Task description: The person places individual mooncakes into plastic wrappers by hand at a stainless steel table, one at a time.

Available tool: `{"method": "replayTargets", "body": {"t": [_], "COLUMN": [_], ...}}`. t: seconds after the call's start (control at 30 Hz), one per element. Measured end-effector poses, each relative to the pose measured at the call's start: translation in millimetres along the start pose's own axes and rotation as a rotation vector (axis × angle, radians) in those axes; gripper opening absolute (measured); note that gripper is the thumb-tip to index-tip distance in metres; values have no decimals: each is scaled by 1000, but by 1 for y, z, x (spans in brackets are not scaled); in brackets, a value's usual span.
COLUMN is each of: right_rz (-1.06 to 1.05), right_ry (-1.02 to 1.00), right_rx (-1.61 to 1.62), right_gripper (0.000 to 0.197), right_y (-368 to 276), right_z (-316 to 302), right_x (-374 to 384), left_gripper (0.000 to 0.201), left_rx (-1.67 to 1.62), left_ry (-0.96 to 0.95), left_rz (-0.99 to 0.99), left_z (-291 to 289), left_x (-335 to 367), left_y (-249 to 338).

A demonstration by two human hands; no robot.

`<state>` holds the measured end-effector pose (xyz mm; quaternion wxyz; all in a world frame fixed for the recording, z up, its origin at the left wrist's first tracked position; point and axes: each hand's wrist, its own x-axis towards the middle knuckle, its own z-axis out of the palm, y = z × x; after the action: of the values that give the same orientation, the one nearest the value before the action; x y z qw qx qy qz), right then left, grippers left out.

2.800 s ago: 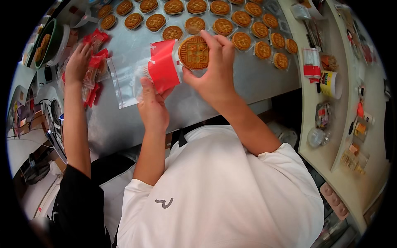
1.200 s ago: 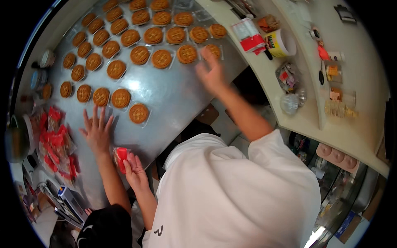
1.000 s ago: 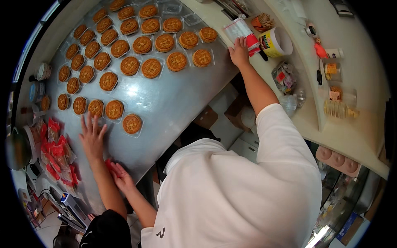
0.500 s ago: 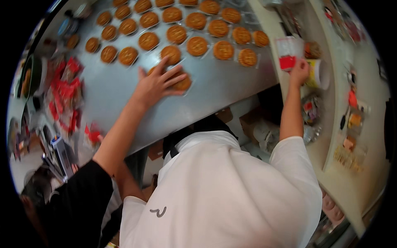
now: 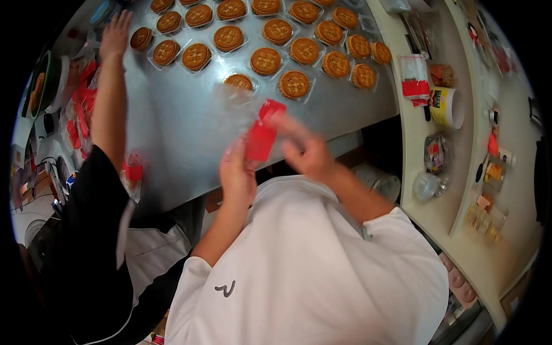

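Note:
My left hand [image 5: 237,175] grips a red and clear plastic bag [image 5: 263,138] near the table's front edge, in front of my white shirt. Close against the bag's right side is my right hand [image 5: 312,155], its fingers smeared by motion; whether they pinch the bag does not show. The bag's clear end blurs over the metal table [image 5: 190,135] near a round, golden-brown patterned pastry [image 5: 238,82]. Rows of similar pastries [image 5: 294,84] sit in clear trays beyond my hands.
Left of me, a co-worker's hand [image 5: 115,37] reaches from a black sleeve [image 5: 95,230] over red wrappers [image 5: 86,103]. On the right shelf lie a stack of red and white bags [image 5: 414,80] and a yellow-white tub [image 5: 445,107].
My right hand has come from the shelf's bag stack to the front of my body, where my left hand now holds a bag. The co-worker's hand has left the pastries for the far left.

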<state>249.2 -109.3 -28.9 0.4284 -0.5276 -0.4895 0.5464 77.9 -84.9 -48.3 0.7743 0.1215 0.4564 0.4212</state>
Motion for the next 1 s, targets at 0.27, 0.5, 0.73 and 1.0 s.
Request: {"method": "replayTargets", "body": {"t": [0.27,0.5,0.73,1.0], "right_rz": [-160,-211,-361,-195], "right_ry": [310,357,332,336], "right_rx": [-1069,-979,-894,-880], "right_gripper": [82,83,83,85], "right_y": [83,92,103,96], "right_z": [-65,-59,-52,-44], "right_x": [63,63,62,38], "left_gripper": [26,28,30,31], "left_rx": [-99,-185,-163,-185], "left_ry": [81,3,-32,-53], "left_rz": [80,55,47,32], "left_z": [3,15,28,34], "left_x": [22,28,30,35], "left_y": [54,65,59,51]}}
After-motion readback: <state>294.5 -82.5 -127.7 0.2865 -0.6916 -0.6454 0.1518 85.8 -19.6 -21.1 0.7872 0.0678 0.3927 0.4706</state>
